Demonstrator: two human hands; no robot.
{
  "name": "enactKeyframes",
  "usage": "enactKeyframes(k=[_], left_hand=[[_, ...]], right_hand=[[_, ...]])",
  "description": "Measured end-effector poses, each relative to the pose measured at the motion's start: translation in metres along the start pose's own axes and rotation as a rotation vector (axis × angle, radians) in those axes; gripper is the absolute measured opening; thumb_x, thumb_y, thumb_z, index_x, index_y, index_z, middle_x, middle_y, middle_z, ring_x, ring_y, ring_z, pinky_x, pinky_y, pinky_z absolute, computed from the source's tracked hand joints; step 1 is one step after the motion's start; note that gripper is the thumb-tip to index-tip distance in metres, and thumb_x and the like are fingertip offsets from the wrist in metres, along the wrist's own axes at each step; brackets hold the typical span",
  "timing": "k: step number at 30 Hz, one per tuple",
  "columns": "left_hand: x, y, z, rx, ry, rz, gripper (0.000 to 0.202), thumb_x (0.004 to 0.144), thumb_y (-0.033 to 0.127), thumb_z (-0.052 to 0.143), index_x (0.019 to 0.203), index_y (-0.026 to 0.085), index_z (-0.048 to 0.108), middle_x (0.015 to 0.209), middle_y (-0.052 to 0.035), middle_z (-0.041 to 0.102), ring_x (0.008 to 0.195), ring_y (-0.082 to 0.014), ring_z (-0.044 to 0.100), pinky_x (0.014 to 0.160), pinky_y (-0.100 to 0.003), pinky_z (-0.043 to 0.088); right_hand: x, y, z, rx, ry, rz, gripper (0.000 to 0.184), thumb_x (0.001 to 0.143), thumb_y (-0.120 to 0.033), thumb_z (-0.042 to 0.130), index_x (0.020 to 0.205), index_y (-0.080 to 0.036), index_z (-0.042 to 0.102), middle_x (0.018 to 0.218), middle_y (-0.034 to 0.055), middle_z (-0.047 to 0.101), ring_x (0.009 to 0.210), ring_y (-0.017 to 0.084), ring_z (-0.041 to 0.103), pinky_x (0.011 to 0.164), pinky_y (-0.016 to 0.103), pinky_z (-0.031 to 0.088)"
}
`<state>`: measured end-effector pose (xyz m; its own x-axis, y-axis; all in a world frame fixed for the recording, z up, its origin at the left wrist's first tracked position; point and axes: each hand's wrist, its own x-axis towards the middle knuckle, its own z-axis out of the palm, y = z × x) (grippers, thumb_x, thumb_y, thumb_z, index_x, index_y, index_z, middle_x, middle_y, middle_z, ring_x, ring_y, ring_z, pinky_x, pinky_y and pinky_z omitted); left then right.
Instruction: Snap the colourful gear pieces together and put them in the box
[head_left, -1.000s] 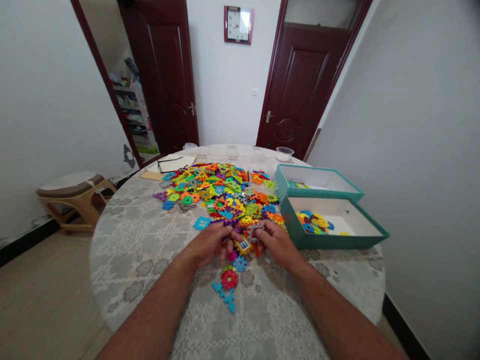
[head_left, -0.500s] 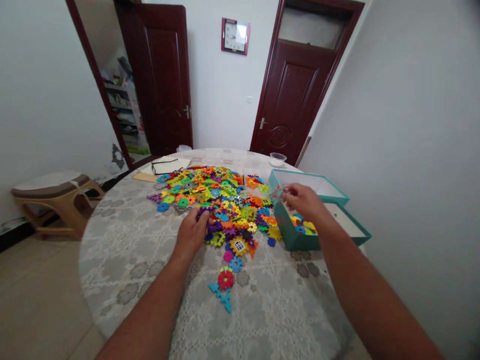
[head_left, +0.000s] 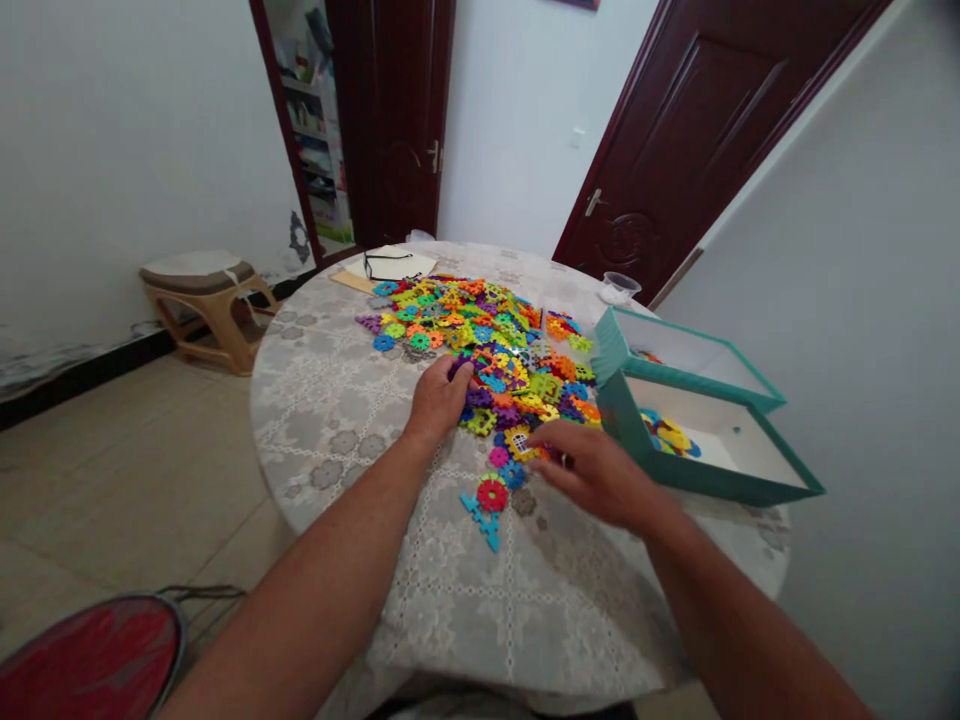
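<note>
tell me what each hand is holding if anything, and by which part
The left hand touches purple pieces in the pile; whether it grips one cannot be told. No piece shows in the right hand.

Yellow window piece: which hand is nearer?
Right. The right hand is at the right edge of the yellow window piece; the left hand is farther off, beyond and left of it.

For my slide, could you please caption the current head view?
Left hand at a pile of colourful pieces, right hand by a yellow piece.
</note>
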<state>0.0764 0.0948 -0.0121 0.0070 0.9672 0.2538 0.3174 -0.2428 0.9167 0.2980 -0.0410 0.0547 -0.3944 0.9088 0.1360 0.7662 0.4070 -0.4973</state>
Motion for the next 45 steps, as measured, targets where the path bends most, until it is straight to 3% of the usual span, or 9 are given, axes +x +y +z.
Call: enactKeyframes(k=[4, 7, 10, 15, 23, 30, 37, 40, 45], left_hand=[[-0.001, 0.001, 0.000, -0.032, 0.007, 0.003, 0.028, 0.099, 0.042, 0.051, 0.084, 0.021, 0.062, 0.079, -0.0035, 0.074, 0.074, -0.0197, 0.065, 0.070, -0.030, 0.048], [-0.001, 0.002, -0.002, -0.018, 0.022, 0.003, 0.029, 0.099, 0.043, 0.051, 0.081, 0.022, 0.061, 0.077, -0.0030, 0.074, 0.075, -0.0199, 0.066, 0.071, -0.031, 0.047], [-0.001, 0.002, -0.002, -0.019, 0.020, -0.004, 0.029, 0.099, 0.043, 0.051, 0.082, 0.022, 0.061, 0.078, -0.0024, 0.074, 0.074, -0.0197, 0.065, 0.069, -0.030, 0.045], [-0.002, 0.003, -0.002, -0.020, 0.013, 0.004, 0.027, 0.099, 0.041, 0.052, 0.083, 0.022, 0.060, 0.078, -0.0018, 0.074, 0.073, -0.0193, 0.065, 0.067, -0.030, 0.044], [-0.003, 0.006, -0.001, 0.020, -0.046, 0.033, 0.023, 0.099, 0.039, 0.053, 0.085, 0.023, 0.062, 0.076, -0.0009, 0.073, 0.074, -0.0200, 0.066, 0.070, -0.030, 0.044], [-0.011, 0.008, 0.003, 0.080, -0.160, 0.131, 0.022, 0.098, 0.039, 0.053, 0.086, 0.023, 0.064, 0.080, -0.0013, 0.073, 0.077, -0.0207, 0.065, 0.072, -0.031, 0.043], [-0.011, 0.009, 0.004, 0.111, -0.157, 0.152, 0.022, 0.098, 0.036, 0.054, 0.081, 0.024, 0.062, 0.079, -0.0033, 0.072, 0.077, -0.0218, 0.062, 0.073, -0.033, 0.041], [-0.011, 0.009, 0.004, 0.112, -0.157, 0.151, 0.023, 0.098, 0.036, 0.054, 0.081, 0.024, 0.063, 0.079, -0.0039, 0.071, 0.077, -0.0217, 0.061, 0.073, -0.033, 0.041], [-0.014, 0.009, 0.006, 0.196, -0.182, 0.169, 0.022, 0.098, 0.039, 0.054, 0.085, 0.024, 0.063, 0.082, -0.0027, 0.069, 0.078, -0.0213, 0.061, 0.072, -0.031, 0.040]], right_hand=[[-0.021, -0.046, 0.055, -0.161, -0.236, -0.014, 0.030, 0.095, -0.043, 0.070, 0.119, -0.025, 0.068, 0.109, 0.0088, 0.070, 0.093, 0.025, 0.066, 0.079, 0.034, 0.048], [-0.026, -0.056, 0.077, -0.306, -0.254, 0.050, 0.043, 0.092, -0.050, 0.072, 0.125, -0.024, 0.063, 0.121, 0.0109, 0.067, 0.102, 0.029, 0.065, 0.081, 0.036, 0.050], [-0.025, -0.052, 0.087, -0.400, -0.221, 0.104, 0.026, 0.098, -0.040, 0.062, 0.118, -0.023, 0.063, 0.119, 0.0107, 0.065, 0.100, 0.027, 0.066, 0.079, 0.035, 0.050], [-0.028, -0.037, 0.085, -0.414, -0.188, 0.122, 0.015, 0.096, -0.020, 0.053, 0.108, -0.022, 0.062, 0.110, 0.0099, 0.064, 0.089, 0.022, 0.065, 0.072, 0.031, 0.045], [-0.033, -0.003, 0.057, -0.037, -0.026, 0.177, 0.009, 0.090, -0.016, 0.046, 0.087, -0.024, 0.045, 0.080, 0.0002, 0.058, 0.072, 0.018, 0.054, 0.065, 0.030, 0.031], [-0.001, 0.050, 0.037, 0.040, 0.157, 0.317, 0.012, 0.090, -0.021, 0.040, 0.079, -0.025, 0.044, 0.071, -0.0013, 0.054, 0.071, 0.019, 0.051, 0.063, 0.029, 0.032], [0.021, 0.068, 0.050, -0.174, 0.262, 0.350, 0.012, 0.097, -0.030, 0.050, 0.092, -0.021, 0.057, 0.086, 0.0059, 0.065, 0.081, 0.021, 0.059, 0.071, 0.030, 0.038], [0.018, 0.069, 0.059, -0.148, 0.294, 0.354, 0.023, 0.096, -0.042, 0.060, 0.105, -0.021, 0.061, 0.091, 0.0066, 0.067, 0.084, 0.023, 0.062, 0.074, 0.032, 0.042], [0.014, 0.069, 0.064, -0.012, 0.292, 0.311, 0.037, 0.093, -0.038, 0.063, 0.126, -0.021, 0.062, 0.097, 0.0057, 0.068, 0.085, 0.023, 0.064, 0.074, 0.033, 0.047]])
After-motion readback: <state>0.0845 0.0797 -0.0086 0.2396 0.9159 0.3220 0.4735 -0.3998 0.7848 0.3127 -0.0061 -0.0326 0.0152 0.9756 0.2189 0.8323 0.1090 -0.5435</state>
